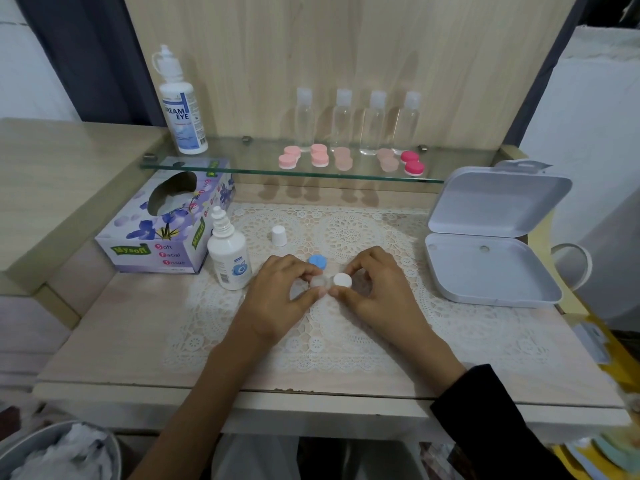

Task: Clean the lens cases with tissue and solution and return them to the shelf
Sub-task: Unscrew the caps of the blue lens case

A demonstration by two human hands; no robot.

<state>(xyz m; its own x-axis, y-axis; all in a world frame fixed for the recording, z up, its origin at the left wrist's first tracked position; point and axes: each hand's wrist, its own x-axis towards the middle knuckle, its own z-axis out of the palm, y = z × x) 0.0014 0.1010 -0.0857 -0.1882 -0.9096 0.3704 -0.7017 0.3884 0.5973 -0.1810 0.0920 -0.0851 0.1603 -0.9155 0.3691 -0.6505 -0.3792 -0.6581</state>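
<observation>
1. At the worktop's (121, 323) left, a tissue box (152, 244) stands beside an uncapped solution bottle (230, 261), whose small cap (278, 235) sits just to its right.
2. The left hand (277, 299) pinches the open, clear end of the lens case (318, 281), thumb and fingers curled round it.
3. The lens case sits mid-mat, its long axis running left to right between both hands. A blue cap (317, 262) rests just behind it.
4. The right hand (377, 289) is clamped on the white cap (342, 280) over the case's right well, so it looks the one placed to twist.
5. The glass shelf (242, 168), holding pink cases (320, 159), lies straight ahead beyond both hands.
</observation>
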